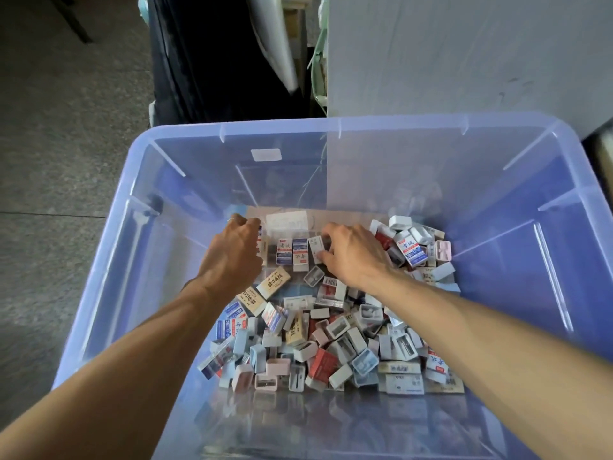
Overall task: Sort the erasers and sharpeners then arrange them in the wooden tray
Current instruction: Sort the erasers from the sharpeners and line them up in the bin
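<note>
Fingers (323, 252) of the right hand (355, 257) pinch an eraser (315, 249) at 12 o'clock in the bin (564, 180); left fingers hidden, and a nudge might topple neighbouring upright erasers (292, 252).

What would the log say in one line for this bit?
left hand: curled at row's left end | right hand: pinching eraser in row | loose pile: unsorted | bin: blue plastic

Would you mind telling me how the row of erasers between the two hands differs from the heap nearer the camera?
The row of erasers stands upright and side by side; the heap lies jumbled at all angles. The row shows only paper-sleeved erasers; the heap mixes erasers with sharpeners. The right hand touches the row, not the heap. Both sit inside the blue bin.
</note>
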Action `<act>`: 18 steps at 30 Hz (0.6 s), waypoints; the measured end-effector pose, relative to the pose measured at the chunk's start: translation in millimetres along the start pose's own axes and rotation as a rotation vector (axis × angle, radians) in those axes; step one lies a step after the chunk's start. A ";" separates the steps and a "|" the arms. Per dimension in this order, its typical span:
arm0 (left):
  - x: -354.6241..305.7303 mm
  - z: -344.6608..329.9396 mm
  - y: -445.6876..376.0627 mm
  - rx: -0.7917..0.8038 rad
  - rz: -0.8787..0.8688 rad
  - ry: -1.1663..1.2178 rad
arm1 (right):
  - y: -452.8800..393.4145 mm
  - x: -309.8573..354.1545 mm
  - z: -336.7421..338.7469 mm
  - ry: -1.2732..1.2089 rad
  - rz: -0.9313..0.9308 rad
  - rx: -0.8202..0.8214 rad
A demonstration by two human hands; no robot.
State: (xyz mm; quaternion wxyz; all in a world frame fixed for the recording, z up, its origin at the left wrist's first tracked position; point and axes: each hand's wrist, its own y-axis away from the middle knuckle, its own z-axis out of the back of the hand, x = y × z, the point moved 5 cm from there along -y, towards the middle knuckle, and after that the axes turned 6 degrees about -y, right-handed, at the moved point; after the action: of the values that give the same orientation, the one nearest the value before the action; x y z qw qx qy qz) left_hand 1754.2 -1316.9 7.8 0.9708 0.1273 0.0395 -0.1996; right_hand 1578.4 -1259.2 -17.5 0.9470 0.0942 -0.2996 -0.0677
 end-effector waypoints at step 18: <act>-7.4 -2.3 0.7 0.108 0.029 0.048 | 2.5 -8.4 3.4 0.032 -0.040 -0.027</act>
State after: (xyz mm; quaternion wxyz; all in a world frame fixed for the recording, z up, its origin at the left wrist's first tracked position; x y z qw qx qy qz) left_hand 1747.7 -1312.9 6.6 0.9640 0.1849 0.0502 -0.1842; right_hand 1569.9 -1255.6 -18.9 0.9513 0.0882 -0.2814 -0.0892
